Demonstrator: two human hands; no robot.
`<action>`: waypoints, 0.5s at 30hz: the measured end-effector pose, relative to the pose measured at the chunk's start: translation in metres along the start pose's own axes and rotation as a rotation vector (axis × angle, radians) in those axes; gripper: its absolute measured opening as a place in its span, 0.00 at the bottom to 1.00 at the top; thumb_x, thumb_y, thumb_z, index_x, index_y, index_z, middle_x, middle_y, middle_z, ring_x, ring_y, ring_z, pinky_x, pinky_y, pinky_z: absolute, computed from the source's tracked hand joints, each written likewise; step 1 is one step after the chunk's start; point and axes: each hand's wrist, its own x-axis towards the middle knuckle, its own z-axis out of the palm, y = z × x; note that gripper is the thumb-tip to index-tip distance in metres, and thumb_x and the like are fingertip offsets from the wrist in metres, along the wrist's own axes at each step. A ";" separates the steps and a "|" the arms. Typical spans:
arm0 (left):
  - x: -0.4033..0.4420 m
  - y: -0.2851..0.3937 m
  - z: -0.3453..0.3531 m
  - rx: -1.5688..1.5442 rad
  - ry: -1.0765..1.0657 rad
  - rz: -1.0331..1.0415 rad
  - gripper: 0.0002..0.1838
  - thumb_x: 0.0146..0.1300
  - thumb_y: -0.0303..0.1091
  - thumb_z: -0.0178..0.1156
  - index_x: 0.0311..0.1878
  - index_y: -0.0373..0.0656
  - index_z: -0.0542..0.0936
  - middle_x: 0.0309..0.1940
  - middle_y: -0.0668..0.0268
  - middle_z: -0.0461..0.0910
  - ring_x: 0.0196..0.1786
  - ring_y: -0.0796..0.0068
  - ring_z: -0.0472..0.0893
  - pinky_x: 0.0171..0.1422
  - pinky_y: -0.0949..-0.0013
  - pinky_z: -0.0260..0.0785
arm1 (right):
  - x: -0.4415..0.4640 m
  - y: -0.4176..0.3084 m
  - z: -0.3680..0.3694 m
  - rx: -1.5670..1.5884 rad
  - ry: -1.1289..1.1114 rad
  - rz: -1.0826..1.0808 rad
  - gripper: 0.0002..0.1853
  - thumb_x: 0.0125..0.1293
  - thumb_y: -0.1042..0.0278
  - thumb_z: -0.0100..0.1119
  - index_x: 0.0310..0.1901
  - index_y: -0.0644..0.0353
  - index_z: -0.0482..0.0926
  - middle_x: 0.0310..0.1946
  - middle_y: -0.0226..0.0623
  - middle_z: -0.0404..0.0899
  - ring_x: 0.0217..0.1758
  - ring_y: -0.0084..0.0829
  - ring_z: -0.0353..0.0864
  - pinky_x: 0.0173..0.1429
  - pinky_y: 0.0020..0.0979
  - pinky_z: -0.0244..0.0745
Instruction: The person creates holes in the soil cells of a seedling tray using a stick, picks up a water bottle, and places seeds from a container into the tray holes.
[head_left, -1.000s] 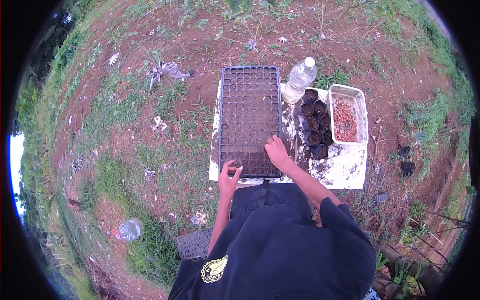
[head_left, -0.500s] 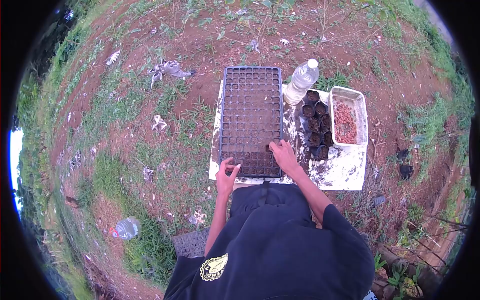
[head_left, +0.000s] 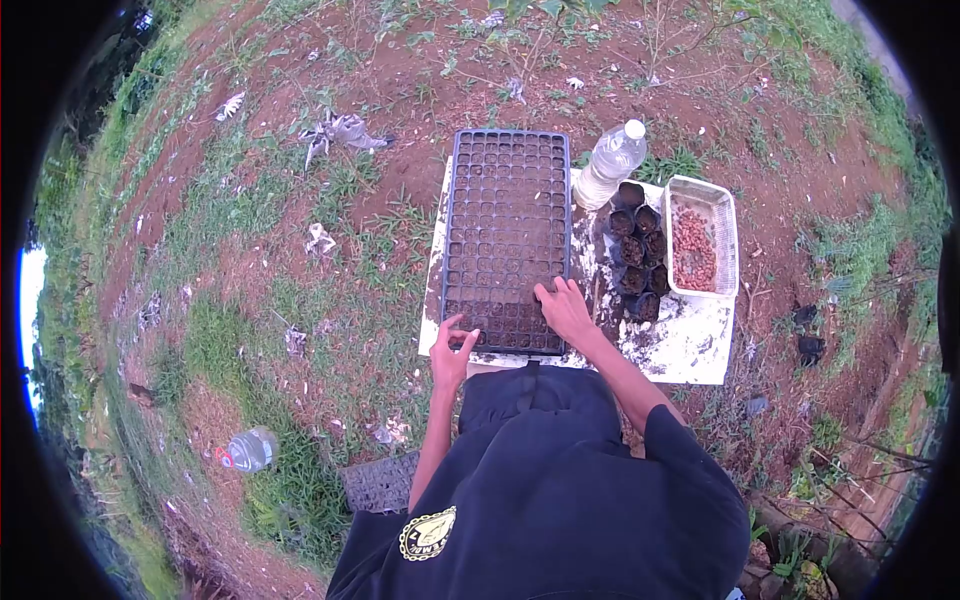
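Observation:
A black seedling tray [head_left: 508, 215] with many small soil-filled cells lies lengthwise in front of me on a white board [head_left: 690, 345]. My left hand [head_left: 452, 350] rests at the tray's near left corner, thumb and forefinger curved and apart. Over the near right cells, my right hand [head_left: 566, 308] points its fingertips down at the soil, drawn together. Whatever those fingertips may hold is too small to see. Right of the tray stand several small black soil-filled pots [head_left: 629, 250]. A white plastic basket [head_left: 727, 235] beside them holds reddish seeds [head_left: 693, 248].
A clear plastic bottle [head_left: 612, 165] with a white cap stands behind the pots. Soil is scattered over the board. Another clear bottle [head_left: 252, 450] lies on the grass to the left. Crumpled grey plastic [head_left: 345, 132] lies on the ground beyond the tray.
My right hand's fingertips have shifted slightly left over the tray's cells. My left hand stays at the corner. The whole view has moved a little.

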 end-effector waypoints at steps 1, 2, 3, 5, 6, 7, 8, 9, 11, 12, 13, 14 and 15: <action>0.000 0.000 0.000 0.000 0.000 -0.002 0.26 0.62 0.36 0.70 0.61 0.39 0.76 0.33 0.61 0.86 0.41 0.71 0.84 0.55 0.64 0.74 | 0.000 0.000 -0.001 -0.020 -0.012 0.010 0.19 0.61 0.74 0.55 0.56 0.58 0.75 0.28 0.42 0.84 0.52 0.40 0.75 0.56 0.40 0.64; 0.000 0.000 0.000 0.004 0.007 0.003 0.27 0.62 0.36 0.70 0.62 0.38 0.75 0.33 0.61 0.86 0.41 0.71 0.84 0.54 0.65 0.74 | 0.000 -0.001 -0.003 -0.041 -0.023 0.020 0.19 0.61 0.71 0.56 0.56 0.58 0.75 0.27 0.42 0.84 0.53 0.40 0.74 0.56 0.40 0.63; 0.000 -0.001 0.000 0.010 0.014 0.008 0.27 0.62 0.36 0.70 0.62 0.38 0.75 0.33 0.61 0.86 0.41 0.71 0.84 0.54 0.65 0.74 | 0.000 0.000 -0.003 -0.041 -0.024 0.020 0.19 0.61 0.71 0.56 0.56 0.58 0.75 0.27 0.42 0.84 0.53 0.40 0.74 0.56 0.40 0.63; 0.002 -0.002 0.002 0.017 0.008 0.015 0.27 0.62 0.36 0.71 0.62 0.38 0.75 0.33 0.61 0.86 0.40 0.71 0.84 0.54 0.65 0.74 | 0.001 -0.001 -0.002 -0.076 -0.018 0.009 0.19 0.61 0.67 0.58 0.54 0.58 0.75 0.23 0.41 0.82 0.52 0.39 0.74 0.56 0.42 0.62; 0.002 -0.002 0.003 0.024 0.002 0.024 0.28 0.61 0.36 0.71 0.62 0.38 0.75 0.33 0.61 0.86 0.40 0.71 0.84 0.53 0.66 0.74 | 0.001 -0.002 -0.002 -0.076 -0.016 0.012 0.19 0.61 0.67 0.58 0.54 0.58 0.75 0.23 0.41 0.82 0.52 0.39 0.74 0.56 0.42 0.62; 0.003 0.000 0.004 0.024 0.000 0.029 0.28 0.61 0.36 0.71 0.62 0.38 0.75 0.33 0.61 0.86 0.40 0.71 0.84 0.53 0.66 0.74 | 0.002 -0.003 -0.002 -0.063 -0.052 0.029 0.19 0.61 0.67 0.57 0.54 0.58 0.75 0.25 0.41 0.82 0.52 0.40 0.74 0.55 0.43 0.62; 0.004 0.002 0.008 0.004 -0.018 0.021 0.27 0.61 0.36 0.71 0.62 0.39 0.75 0.33 0.62 0.86 0.41 0.71 0.84 0.54 0.66 0.74 | 0.003 -0.003 -0.003 -0.051 -0.087 0.045 0.18 0.61 0.68 0.57 0.54 0.58 0.75 0.27 0.40 0.82 0.51 0.40 0.74 0.55 0.44 0.62; 0.006 0.005 0.011 -0.017 -0.036 0.014 0.27 0.61 0.36 0.71 0.62 0.40 0.75 0.33 0.62 0.86 0.41 0.71 0.84 0.54 0.65 0.74 | 0.002 -0.001 -0.005 -0.054 -0.080 0.047 0.18 0.61 0.68 0.57 0.54 0.58 0.75 0.27 0.40 0.82 0.51 0.40 0.74 0.55 0.44 0.62; 0.011 0.011 0.019 0.010 -0.062 0.041 0.27 0.61 0.36 0.71 0.62 0.41 0.76 0.32 0.62 0.86 0.40 0.70 0.85 0.54 0.65 0.74 | -0.004 0.005 -0.009 0.201 0.038 0.097 0.16 0.62 0.70 0.56 0.52 0.57 0.76 0.33 0.38 0.82 0.49 0.40 0.74 0.53 0.43 0.63; 0.013 0.014 0.022 0.039 -0.088 0.059 0.26 0.61 0.37 0.71 0.61 0.41 0.76 0.31 0.63 0.86 0.39 0.69 0.85 0.54 0.64 0.74 | -0.009 0.006 -0.012 0.203 0.036 0.097 0.16 0.62 0.70 0.56 0.52 0.57 0.76 0.33 0.38 0.82 0.49 0.40 0.74 0.53 0.43 0.63; 0.017 0.018 0.023 0.088 -0.154 0.050 0.27 0.60 0.39 0.72 0.61 0.43 0.77 0.40 0.61 0.86 0.47 0.65 0.83 0.59 0.60 0.71 | -0.015 0.006 -0.014 0.316 0.126 0.148 0.13 0.62 0.70 0.57 0.49 0.57 0.77 0.35 0.35 0.81 0.48 0.40 0.73 0.53 0.43 0.64; 0.021 0.019 0.027 0.089 -0.155 0.047 0.27 0.60 0.39 0.72 0.61 0.43 0.77 0.40 0.61 0.86 0.47 0.65 0.83 0.59 0.60 0.71 | -0.021 0.007 -0.016 0.428 0.217 0.201 0.10 0.63 0.70 0.57 0.46 0.57 0.77 0.38 0.33 0.81 0.47 0.40 0.73 0.53 0.42 0.65; 0.024 0.019 0.032 0.270 -0.152 0.220 0.27 0.60 0.42 0.71 0.61 0.44 0.77 0.49 0.59 0.83 0.54 0.62 0.80 0.63 0.57 0.68 | -0.027 0.008 -0.015 0.462 0.251 0.267 0.12 0.64 0.70 0.58 0.50 0.57 0.79 0.45 0.35 0.83 0.46 0.42 0.72 0.57 0.43 0.66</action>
